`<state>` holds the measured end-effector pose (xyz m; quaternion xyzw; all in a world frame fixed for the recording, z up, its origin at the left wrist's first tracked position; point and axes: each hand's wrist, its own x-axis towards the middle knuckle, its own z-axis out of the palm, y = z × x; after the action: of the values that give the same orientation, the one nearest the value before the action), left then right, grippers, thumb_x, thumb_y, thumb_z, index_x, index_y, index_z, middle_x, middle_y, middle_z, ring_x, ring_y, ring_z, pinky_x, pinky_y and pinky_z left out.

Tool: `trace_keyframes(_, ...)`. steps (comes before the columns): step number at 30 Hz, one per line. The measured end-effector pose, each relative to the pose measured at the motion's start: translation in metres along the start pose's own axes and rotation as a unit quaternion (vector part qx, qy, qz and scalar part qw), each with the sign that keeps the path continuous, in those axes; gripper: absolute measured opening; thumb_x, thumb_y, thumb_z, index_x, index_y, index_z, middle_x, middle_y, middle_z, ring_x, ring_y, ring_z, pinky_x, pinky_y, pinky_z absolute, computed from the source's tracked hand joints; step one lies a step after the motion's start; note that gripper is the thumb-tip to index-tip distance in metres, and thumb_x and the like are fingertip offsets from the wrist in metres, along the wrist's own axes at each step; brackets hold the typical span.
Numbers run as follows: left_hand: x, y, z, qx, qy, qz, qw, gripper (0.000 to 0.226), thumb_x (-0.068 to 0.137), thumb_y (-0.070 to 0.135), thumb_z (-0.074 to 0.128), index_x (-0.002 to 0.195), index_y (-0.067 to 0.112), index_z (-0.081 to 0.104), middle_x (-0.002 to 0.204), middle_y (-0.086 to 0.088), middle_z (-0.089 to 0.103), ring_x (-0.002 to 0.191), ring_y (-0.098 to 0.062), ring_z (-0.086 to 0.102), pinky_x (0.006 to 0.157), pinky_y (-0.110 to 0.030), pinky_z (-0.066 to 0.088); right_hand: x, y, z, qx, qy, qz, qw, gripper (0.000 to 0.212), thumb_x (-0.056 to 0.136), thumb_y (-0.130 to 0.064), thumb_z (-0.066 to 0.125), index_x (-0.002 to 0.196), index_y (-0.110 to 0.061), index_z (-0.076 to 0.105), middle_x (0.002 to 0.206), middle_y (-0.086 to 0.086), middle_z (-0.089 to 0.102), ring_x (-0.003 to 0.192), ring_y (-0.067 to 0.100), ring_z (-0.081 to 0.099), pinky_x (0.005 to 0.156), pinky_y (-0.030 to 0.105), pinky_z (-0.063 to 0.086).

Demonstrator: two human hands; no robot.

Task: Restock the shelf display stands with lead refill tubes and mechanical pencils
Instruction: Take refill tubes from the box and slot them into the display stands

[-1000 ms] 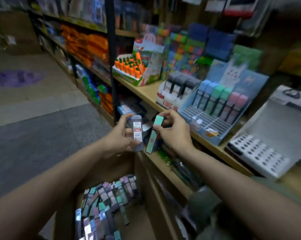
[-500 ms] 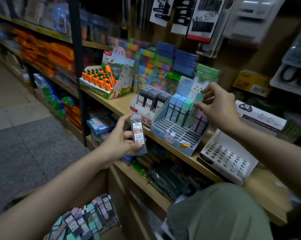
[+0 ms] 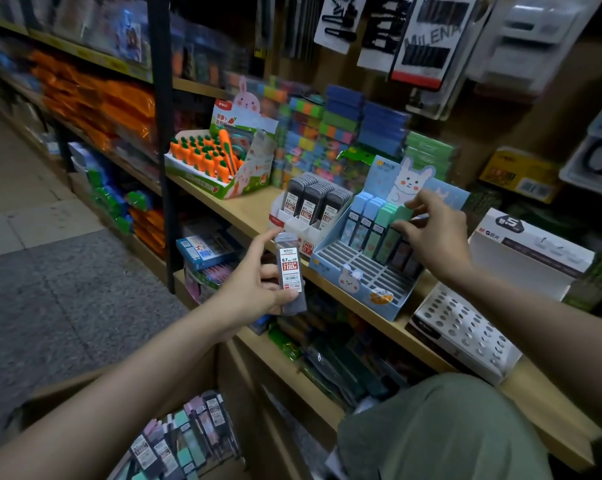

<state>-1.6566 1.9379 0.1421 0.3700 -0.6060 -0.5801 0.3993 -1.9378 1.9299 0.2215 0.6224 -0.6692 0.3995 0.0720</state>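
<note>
The right hand [image 3: 431,233] pinches the top of a mint-green lead refill tube [image 3: 394,225] between thumb and fingertips, holding it upright in the back row of the blue rabbit display stand [image 3: 361,271], next to the other green and blue tubes. The grip at the cap probably lets the base find its slot while the fingers stay above the neighbours. The stand's front slots are empty, so much restocking remains.

The left hand [image 3: 254,289] grips a grey 0.7 HB lead refill tube [image 3: 290,271], label toward the camera, just in front of the white stand [image 3: 292,226] holding matching grey tubes; it seems kept ready as the next piece. Below, near the left forearm, a cardboard box [image 3: 185,441] holds mixed tubes, the supply within easy reach.
</note>
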Motion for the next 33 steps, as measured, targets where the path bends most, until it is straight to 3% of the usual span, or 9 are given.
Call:
trace_keyframes(13, -0.002, 0.0, 0.001, 0.02, -0.003, 0.01, 1.0, 0.096, 0.084, -0.004, 0.068, 0.146, 0.05, 0.016, 0.108, -0.001, 0.073, 0.098, -0.017, 0.071, 0.079, -0.039, 0.058, 0.002, 0.005, 0.007, -0.121, -0.009, -0.052, 0.991, 0.03, 0.076, -0.02, 0.081, 0.099, -0.008, 0.066, 0.1, 0.009, 0.062, 0.085, 0.027, 0.062, 0.076, 0.041, 0.053)
trace_keyframes(17, -0.002, 0.0, 0.0, 0.021, -0.012, 0.021, 0.999, 0.096, 0.088, -0.001, 0.064, 0.147, 0.053, 0.011, 0.109, 0.004, 0.073, 0.1, -0.016, 0.07, 0.074, -0.028, 0.055, 0.004, 0.003, 0.008, -0.159, -0.021, -0.04, 0.986, 0.028, 0.079, -0.021, 0.079, 0.1, -0.007, 0.066, 0.102, 0.01, 0.06, 0.09, 0.029, 0.059, 0.076, 0.039, 0.049)
trace_keyframes(19, -0.002, 0.001, 0.003, 0.015, -0.007, 0.018, 1.0, 0.094, 0.089, -0.002, 0.063, 0.147, 0.05, 0.011, 0.11, 0.003, 0.073, 0.103, -0.017, 0.069, 0.079, -0.031, 0.056, 0.005, -0.001, 0.006, -0.16, -0.028, -0.023, 0.986, 0.03, 0.083, -0.022, 0.075, 0.107, -0.006, 0.068, 0.111, 0.011, 0.058, 0.096, 0.029, 0.06, 0.082, 0.04, 0.051)
trace_keyframes(21, -0.002, 0.001, 0.006, 0.013, 0.005, 0.01, 1.0, 0.083, 0.09, -0.002, 0.061, 0.147, 0.038, 0.017, 0.109, 0.003, 0.073, 0.104, -0.013, 0.068, 0.082, -0.033, 0.055, 0.003, -0.01, 0.001, -0.102, -0.004, -0.019, 0.995, 0.034, 0.088, -0.024, 0.07, 0.118, -0.009, 0.066, 0.117, 0.009, 0.054, 0.093, 0.022, 0.062, 0.085, 0.029, 0.05)
trace_keyframes(23, -0.002, 0.003, 0.008, 0.002, 0.009, 0.003, 1.0, 0.059, 0.092, -0.002, 0.058, 0.14, 0.019, 0.032, 0.107, 0.002, 0.073, 0.104, -0.008, 0.067, 0.08, -0.029, 0.056, -0.004, -0.031, -0.002, -0.005, 0.013, -0.042, 0.999, 0.034, 0.091, -0.026, 0.065, 0.125, -0.018, 0.062, 0.113, 0.0, 0.053, 0.079, 0.008, 0.062, 0.076, 0.013, 0.047)
trace_keyframes(27, -0.005, 0.007, 0.01, -0.008, -0.005, 0.014, 1.0, 0.034, 0.095, -0.002, 0.051, 0.127, 0.011, 0.05, 0.107, -0.004, 0.073, 0.108, -0.013, 0.066, 0.09, -0.034, 0.056, -0.03, -0.077, 0.015, 0.107, -0.195, -0.051, 0.974, 0.042, 0.089, -0.039, 0.065, 0.128, -0.033, 0.051, 0.097, -0.017, 0.061, 0.077, -0.004, 0.064, 0.066, 0.016, 0.055)
trace_keyframes(29, -0.004, 0.006, 0.009, -0.004, -0.009, 0.022, 1.0, 0.032, 0.095, -0.001, 0.052, 0.124, 0.013, 0.053, 0.107, -0.005, 0.073, 0.11, -0.017, 0.065, 0.095, -0.038, 0.053, -0.041, -0.09, 0.031, 0.108, -0.219, -0.078, 0.967, 0.043, 0.089, -0.036, 0.068, 0.127, -0.032, 0.049, 0.092, -0.022, 0.057, 0.076, -0.013, 0.061, 0.064, 0.008, 0.05)
trace_keyframes(31, -0.002, 0.004, 0.007, 0.006, -0.02, 0.031, 0.999, 0.032, 0.095, -0.001, 0.053, 0.123, 0.015, 0.055, 0.109, -0.005, 0.073, 0.111, -0.017, 0.065, 0.099, -0.041, 0.05, -0.044, -0.094, 0.042, 0.136, -0.184, -0.08, 0.97, 0.03, 0.088, -0.027, 0.07, 0.114, -0.027, 0.056, 0.088, -0.018, 0.059, 0.072, -0.009, 0.064, 0.063, 0.014, 0.052)
trace_keyframes(33, 0.001, 0.001, 0.003, 0.026, -0.025, 0.042, 0.998, 0.03, 0.095, 0.002, 0.055, 0.121, 0.018, 0.056, 0.109, -0.002, 0.073, 0.11, -0.015, 0.065, 0.099, -0.04, 0.049, -0.041, -0.095, 0.047, 0.157, -0.174, -0.069, 0.97, 0.022, 0.086, -0.022, 0.073, 0.103, -0.023, 0.059, 0.088, -0.011, 0.065, 0.068, 0.001, 0.068, 0.066, 0.03, 0.059)
